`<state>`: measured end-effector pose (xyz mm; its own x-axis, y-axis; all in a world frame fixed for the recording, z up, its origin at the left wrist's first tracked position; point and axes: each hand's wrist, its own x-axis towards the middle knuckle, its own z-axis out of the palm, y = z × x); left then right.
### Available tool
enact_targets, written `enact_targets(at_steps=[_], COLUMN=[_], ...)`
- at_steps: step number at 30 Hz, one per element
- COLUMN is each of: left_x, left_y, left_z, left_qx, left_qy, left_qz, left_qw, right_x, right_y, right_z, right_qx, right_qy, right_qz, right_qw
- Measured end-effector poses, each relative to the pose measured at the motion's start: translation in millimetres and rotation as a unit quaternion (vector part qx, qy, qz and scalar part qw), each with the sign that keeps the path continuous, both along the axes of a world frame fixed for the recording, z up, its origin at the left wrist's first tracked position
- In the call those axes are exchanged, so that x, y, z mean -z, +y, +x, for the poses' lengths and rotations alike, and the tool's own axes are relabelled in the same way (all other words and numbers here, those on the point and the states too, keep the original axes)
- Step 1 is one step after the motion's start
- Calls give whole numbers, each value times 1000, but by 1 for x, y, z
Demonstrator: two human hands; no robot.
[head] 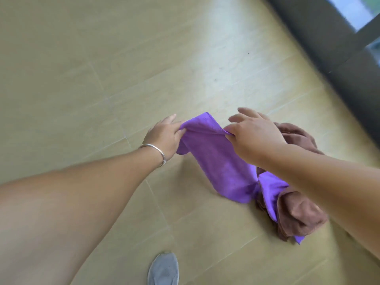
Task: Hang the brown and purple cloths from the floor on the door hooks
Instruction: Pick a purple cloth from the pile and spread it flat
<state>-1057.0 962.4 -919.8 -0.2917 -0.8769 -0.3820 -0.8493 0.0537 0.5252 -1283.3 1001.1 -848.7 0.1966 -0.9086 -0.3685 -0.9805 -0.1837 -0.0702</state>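
So, view: we looked down from head height at a tan tiled floor (102, 68), with motion blur toward the edges.
Left hand: our left hand (166, 134) gripped one upper corner of the purple cloth (216, 161), fingers curled round the fabric's edge.
Wrist: we wore a thin silver bangle (156, 152) on the left wrist.
Right hand: our right hand (253, 136) pinched the opposite upper edge of the purple cloth between thumb and a finger, while the other fingers stayed spread above it.
Purple cloth: we held its top edge stretched between both hands; the rest sloped down and to the right, and its lower end ran under and around the brown cloth.
Brown cloth: the brown cloth (300, 212) lay bunched in a heap on the floor, below our right forearm, tangled with the purple one; another fold of it showed just behind the right hand.
Foot: we saw the toe of one grey shoe (163, 268) at the bottom edge, apart from the cloths.
Background: a dark band (329, 48) ran diagonally along the upper right, with a bright pane beyond it; we could not tell whether it was a door or a window frame.
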Motion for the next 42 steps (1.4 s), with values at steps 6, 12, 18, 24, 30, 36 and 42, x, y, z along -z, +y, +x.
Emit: enact_targets(at_steps=[6, 12, 18, 24, 30, 36, 42], left_x=[-139, -266, -323, -271, -204, -179, -144], left_y=[-69, -87, -28, 78, 176, 208, 202], left_z=[81, 187, 238, 218, 220, 255, 284], left_qx=[-36, -32, 19, 54, 28, -28, -35], left_qy=[-16, -71, -105, -187, -252, -309, -319], left_qz=[-81, -176, -333, -203, 27, 68, 68], left_qw=[996, 981, 937, 960, 967, 948, 945], right_x=[-116, -211, -235, -192, -144, -109, -71], right_y=[-89, -138, -133, -69, 11, 45, 59], right_z=[68, 169, 219, 224, 202, 232, 269], right_qx=[-28, -48, -101, -150, -171, -193, -222], right_qy=[-10, -57, -58, 38, 172, 107, 80], right_qz=[-45, -86, -109, 22, 140, 120, 113], right_qw=[999, 993, 987, 988, 960, 968, 965])
